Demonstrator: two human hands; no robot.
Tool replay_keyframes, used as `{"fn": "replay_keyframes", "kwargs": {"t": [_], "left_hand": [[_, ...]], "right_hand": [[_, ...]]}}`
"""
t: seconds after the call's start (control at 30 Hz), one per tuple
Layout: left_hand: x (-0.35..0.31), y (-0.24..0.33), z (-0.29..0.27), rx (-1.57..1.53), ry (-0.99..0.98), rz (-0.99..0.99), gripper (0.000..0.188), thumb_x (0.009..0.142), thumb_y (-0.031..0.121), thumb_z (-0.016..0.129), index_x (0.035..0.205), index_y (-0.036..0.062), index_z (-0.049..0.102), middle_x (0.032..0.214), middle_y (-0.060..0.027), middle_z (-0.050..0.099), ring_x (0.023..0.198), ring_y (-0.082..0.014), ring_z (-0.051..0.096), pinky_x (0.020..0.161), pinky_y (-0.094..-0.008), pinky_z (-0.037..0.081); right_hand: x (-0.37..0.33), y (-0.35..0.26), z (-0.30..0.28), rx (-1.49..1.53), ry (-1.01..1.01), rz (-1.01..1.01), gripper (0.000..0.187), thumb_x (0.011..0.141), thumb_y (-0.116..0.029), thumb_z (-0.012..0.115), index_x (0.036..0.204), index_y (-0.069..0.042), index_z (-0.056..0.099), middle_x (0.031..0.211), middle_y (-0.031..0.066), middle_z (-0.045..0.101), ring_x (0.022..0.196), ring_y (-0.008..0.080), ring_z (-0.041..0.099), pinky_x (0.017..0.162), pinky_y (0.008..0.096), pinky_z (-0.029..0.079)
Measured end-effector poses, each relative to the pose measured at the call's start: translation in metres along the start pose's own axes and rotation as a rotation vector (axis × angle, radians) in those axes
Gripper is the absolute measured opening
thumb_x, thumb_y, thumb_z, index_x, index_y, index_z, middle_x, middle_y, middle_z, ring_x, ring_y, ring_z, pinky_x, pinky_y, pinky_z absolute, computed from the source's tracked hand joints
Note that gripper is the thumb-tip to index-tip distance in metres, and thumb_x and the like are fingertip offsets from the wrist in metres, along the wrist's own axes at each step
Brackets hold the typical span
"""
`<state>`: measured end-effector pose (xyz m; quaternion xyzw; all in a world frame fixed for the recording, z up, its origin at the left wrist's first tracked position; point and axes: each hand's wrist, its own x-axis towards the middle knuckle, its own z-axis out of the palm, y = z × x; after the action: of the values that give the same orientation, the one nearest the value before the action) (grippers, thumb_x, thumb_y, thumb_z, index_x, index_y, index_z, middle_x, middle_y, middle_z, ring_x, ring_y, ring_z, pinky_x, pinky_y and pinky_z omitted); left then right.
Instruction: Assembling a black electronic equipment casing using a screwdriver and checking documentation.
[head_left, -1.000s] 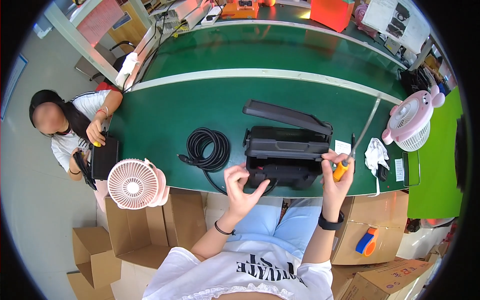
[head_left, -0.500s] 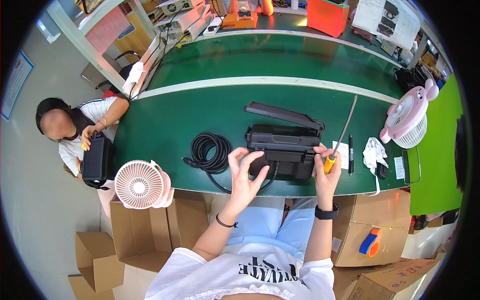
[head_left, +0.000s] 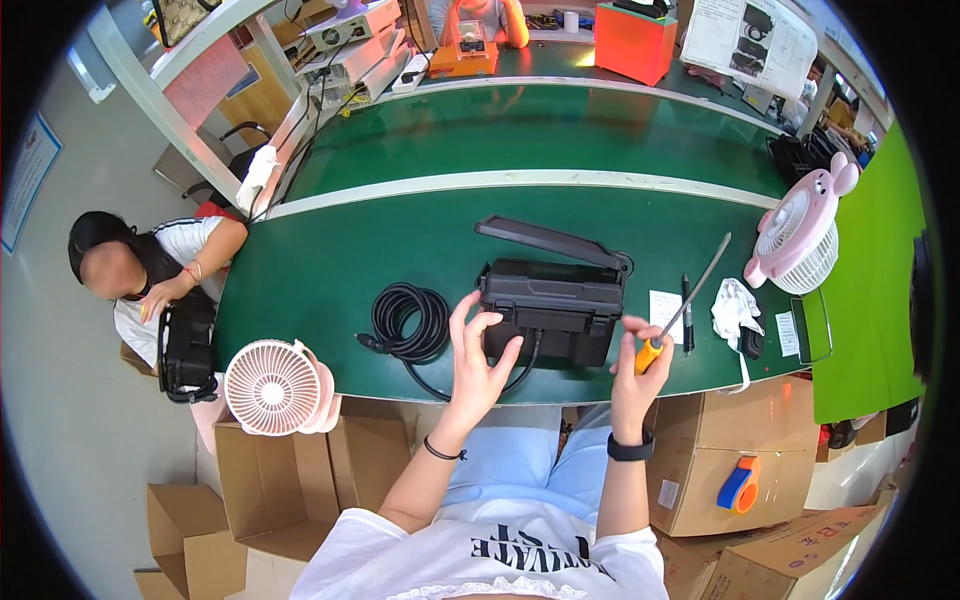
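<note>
One black box [head_left: 552, 312] near the front edge of the green tabletop [head_left: 330, 265], lid up. Left hand [head_left: 478, 355] spread open, fingers touching the box's front left corner, not gripping it. Right hand [head_left: 636, 372] shut tight on a screwdriver [head_left: 682, 308], just right of the box, shaft tilted up and away. Black cable [head_left: 408, 322] coiled left of the box. White fan [head_left: 273, 386] at the front left corner. Pink fan [head_left: 800, 236] at the right edge.
</note>
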<state>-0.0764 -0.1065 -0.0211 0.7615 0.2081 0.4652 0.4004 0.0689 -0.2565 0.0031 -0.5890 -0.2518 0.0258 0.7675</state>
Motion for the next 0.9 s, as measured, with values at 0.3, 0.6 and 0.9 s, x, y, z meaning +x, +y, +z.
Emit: {"fn": "replay_keyframes", "kwargs": {"t": [0.3,0.6,0.9], "left_hand": [[0.001,0.006,0.006,0.025,0.013,-0.001,0.051,0.087,0.007,0.075,0.129,0.0129,0.047,0.149,-0.0222,0.034,0.128,-0.0397,0.049,0.104,-0.0459,0.046],[0.004,0.009,0.005,0.032,0.011,-0.002,0.052,0.087,0.007,0.076,0.131,0.012,0.048,0.148,-0.0218,0.035,0.127,-0.0395,0.05,0.103,-0.0457,0.046],[0.023,0.015,0.001,0.134,-0.034,-0.005,0.058,0.087,0.011,0.077,0.136,0.0112,0.047,0.146,-0.0213,0.038,0.125,-0.0398,0.052,0.101,-0.045,0.048]], "right_hand": [[0.003,-0.023,-0.004,0.032,-0.144,0.225,0.016,0.097,-0.001,0.059,0.107,-0.009,0.05,0.111,0.0104,0.069,0.089,0.0084,0.064,0.056,0.0179,0.046],[0.015,-0.039,0.011,0.117,-0.19,0.198,0.019,0.095,0.004,0.056,0.109,-0.008,0.05,0.141,0.0162,0.054,0.098,0.0101,0.063,0.055,0.0165,0.047],[0.026,-0.036,0.009,-0.137,-0.232,0.086,0.016,0.094,-0.002,0.064,0.106,-0.005,0.054,0.118,0.0079,0.069,0.076,0.0072,0.059,0.061,0.0221,0.049]]}}
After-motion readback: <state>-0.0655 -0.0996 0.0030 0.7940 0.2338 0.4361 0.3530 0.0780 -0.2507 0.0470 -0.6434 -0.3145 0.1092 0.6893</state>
